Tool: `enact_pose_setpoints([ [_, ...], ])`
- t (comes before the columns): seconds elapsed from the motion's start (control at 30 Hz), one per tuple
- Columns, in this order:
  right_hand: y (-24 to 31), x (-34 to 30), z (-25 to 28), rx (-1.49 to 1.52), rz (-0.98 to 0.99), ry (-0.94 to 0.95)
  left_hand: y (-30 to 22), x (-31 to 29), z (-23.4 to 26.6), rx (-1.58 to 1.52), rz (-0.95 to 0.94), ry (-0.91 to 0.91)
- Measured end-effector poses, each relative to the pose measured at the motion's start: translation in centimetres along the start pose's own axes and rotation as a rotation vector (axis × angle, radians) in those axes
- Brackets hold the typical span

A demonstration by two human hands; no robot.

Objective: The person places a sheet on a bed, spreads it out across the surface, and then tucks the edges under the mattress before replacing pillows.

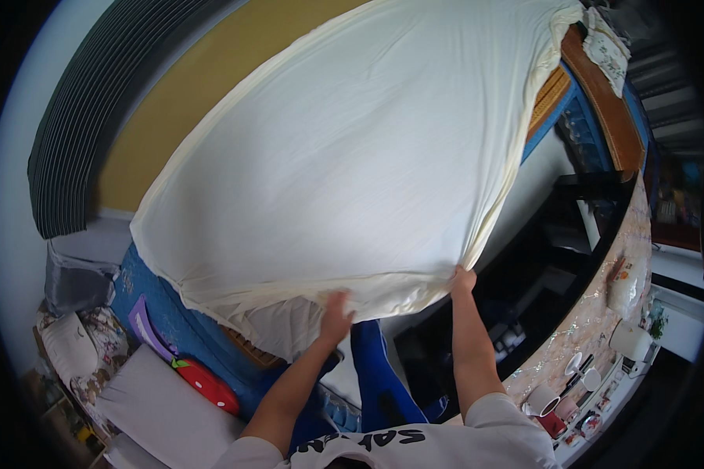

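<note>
A large cream fitted sheet (336, 172) with a gathered edge spreads out in front of me and fills the middle of the view. My right hand (463, 281) is closed around its near right corner, where the cloth bunches into folds. At the near edge, left of that corner, my left hand (336, 316) is against the loose hanging folds. Motion smears its fingers, so their grip is unclear. Whatever lies under the sheet is mostly hidden.
To the right stands a big black screen (555, 266) beside a patterned tabletop (579, 336) with cups. A blue-covered sofa (156, 273) at left holds a red strawberry cushion (203, 387) and a grey cushion (164, 406). A brown wooden armrest (606, 102) is at far right.
</note>
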State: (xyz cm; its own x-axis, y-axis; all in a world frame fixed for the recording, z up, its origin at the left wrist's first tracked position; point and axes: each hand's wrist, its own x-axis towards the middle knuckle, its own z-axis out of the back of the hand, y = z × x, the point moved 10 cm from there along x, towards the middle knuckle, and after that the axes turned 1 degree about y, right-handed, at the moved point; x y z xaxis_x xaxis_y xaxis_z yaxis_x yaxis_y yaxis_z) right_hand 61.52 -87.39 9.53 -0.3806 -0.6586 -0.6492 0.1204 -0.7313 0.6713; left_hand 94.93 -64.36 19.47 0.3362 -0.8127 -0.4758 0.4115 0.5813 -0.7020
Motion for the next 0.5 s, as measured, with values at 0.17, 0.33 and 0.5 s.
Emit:
enact_pose_setpoints([
  [0.17,-2.8,-3.4,-4.7,-0.227,-0.117,0.324,16.8,-10.5,11.9,0.247,0.510,-0.616],
  [0.33,-7.4,-8.1,-7.1,-0.174,-0.130,0.454,17.8,-11.4,14.2,0.514,0.497,-0.091],
  [0.5,-5.5,-11.2,-7.1,-0.242,0.023,0.421,19.1,-11.0,11.3,0.695,-0.023,-0.225],
])
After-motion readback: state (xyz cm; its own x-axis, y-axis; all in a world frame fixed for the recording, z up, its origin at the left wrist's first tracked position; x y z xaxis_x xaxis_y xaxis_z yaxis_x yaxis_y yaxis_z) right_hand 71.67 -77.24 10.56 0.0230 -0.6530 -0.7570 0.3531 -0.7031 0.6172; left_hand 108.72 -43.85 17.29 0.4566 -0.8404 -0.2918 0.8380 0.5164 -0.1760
